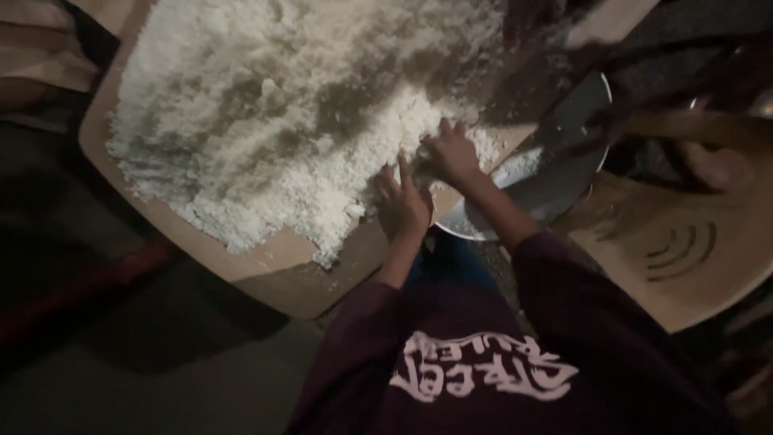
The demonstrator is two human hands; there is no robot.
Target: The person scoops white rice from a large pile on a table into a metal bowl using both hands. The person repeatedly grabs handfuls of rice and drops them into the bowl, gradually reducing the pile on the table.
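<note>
A big heap of white crumbly grains, like cooked rice or coarse flour (pixel 266 121), covers a wide tan board (pixel 274 278). My left hand (pixel 400 205) lies flat, fingers apart, against the heap's near edge. My right hand (pixel 451 153) is cupped with its fingers dug into the white stuff at the board's right edge. Just below that edge sits a round metal bowl (pixel 555 173) with a little of the white stuff inside. Both my arms wear dark maroon sleeves.
A light wooden seat or stool (pixel 684 258) with curved dark marks stands at the right. Beyond it the scene is dim and blurred. The floor at the left and bottom left is dark. A tan cloth or board (pixel 40 48) shows at the top left.
</note>
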